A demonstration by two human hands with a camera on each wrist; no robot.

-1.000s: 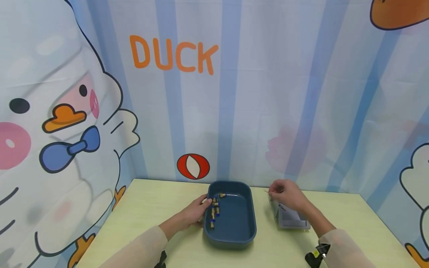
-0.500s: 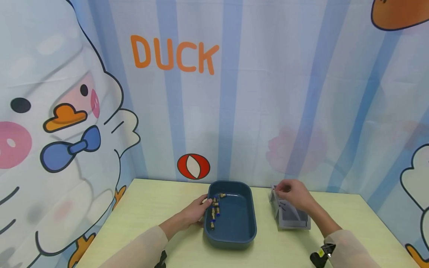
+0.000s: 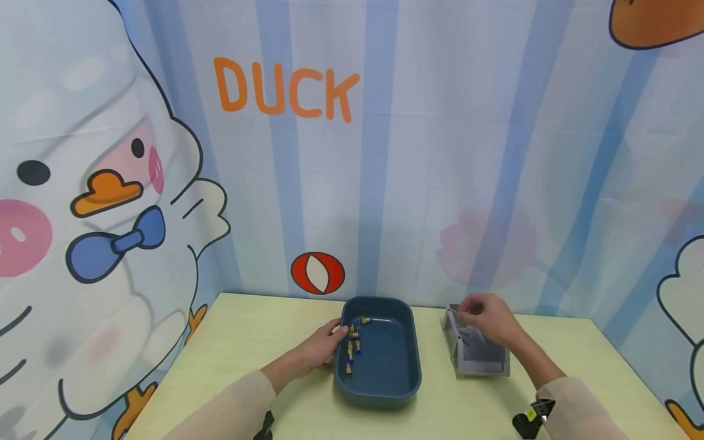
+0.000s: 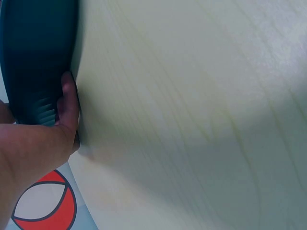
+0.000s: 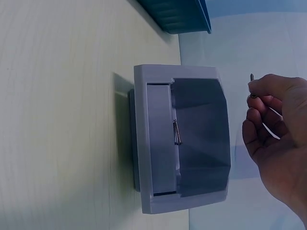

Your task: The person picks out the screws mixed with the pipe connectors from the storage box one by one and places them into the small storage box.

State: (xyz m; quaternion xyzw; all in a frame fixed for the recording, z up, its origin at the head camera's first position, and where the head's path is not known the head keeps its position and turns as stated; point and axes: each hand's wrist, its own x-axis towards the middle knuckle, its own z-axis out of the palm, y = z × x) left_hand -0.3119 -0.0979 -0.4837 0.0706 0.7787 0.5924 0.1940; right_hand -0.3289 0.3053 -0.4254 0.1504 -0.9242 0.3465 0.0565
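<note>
My left hand [image 3: 319, 347] grips the left wall of a dark blue plastic tub [image 3: 387, 360], thumb over the rim and fingers outside. Inside the tub, several brass push-in fittings [image 3: 349, 351] with blue ends lie along the left side. My right hand [image 3: 486, 315] is raised over the back of a grey plastic box [image 3: 484, 366]. Between thumb and forefinger it pinches a small screw [image 5: 252, 78], its point sticking out past the fingertips in the right wrist view. More screws [image 5: 177, 133] lie within the grey box, by its inner ledge.
Both containers stand on a pale wood-grain table [image 3: 264, 324], a strip of tabletop between them. Directly behind the table's far edge hangs a duck-print curtain [image 3: 418, 183]. A dark wrist device [image 3: 530, 418] hangs at the right sleeve.
My right hand has shifted slightly to the right, from the grey box's back left corner to over its back part, uncovering that corner. The left hand and tub have stayed in place.
</note>
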